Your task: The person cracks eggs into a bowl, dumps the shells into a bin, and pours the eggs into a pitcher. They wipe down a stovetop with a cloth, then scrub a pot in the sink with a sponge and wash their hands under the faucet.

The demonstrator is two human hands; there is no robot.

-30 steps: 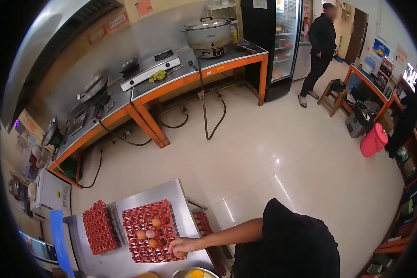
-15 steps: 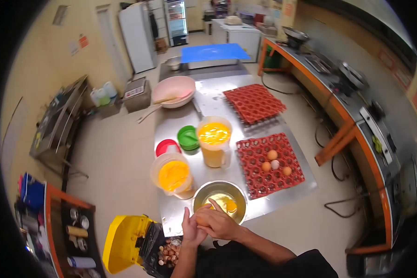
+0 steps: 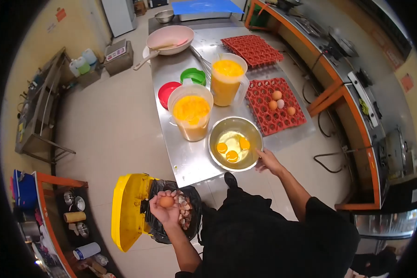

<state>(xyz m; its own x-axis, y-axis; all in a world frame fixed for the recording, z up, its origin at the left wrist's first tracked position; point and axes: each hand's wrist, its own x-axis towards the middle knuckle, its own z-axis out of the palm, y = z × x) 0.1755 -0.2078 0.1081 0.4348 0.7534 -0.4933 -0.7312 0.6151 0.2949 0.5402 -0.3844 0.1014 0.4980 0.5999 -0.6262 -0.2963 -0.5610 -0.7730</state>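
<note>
My left hand (image 3: 164, 209) is over the open bin, its fingers curled around a brown eggshell (image 3: 167, 201). At the front edge of the steel table, my right hand (image 3: 268, 162) grips the rim of a metal bowl (image 3: 213, 160). Three yolks (image 3: 232, 156) lie in clear egg white inside that bowl. Behind it stand two plastic pitchers of yellow egg, the nearer pitcher (image 3: 190, 125) and the farther pitcher (image 3: 224, 85). A red egg tray (image 3: 268, 125) with several eggs (image 3: 273, 105) lies to the right of the bowl.
Broken shells (image 3: 185, 213) fill part of the yellow-lidded bin (image 3: 129, 208). More red trays (image 3: 252, 48) are stacked farther back. A pink pan (image 3: 171, 34), a whisk (image 3: 201, 62), a green lid (image 3: 193, 75) and a red lid (image 3: 167, 94) occupy the table's left side.
My hands were together over the bowl and have parted. The left moved down-left to the bin with the eggshell; the right moved to the bowl's rim. The view has tilted downward.
</note>
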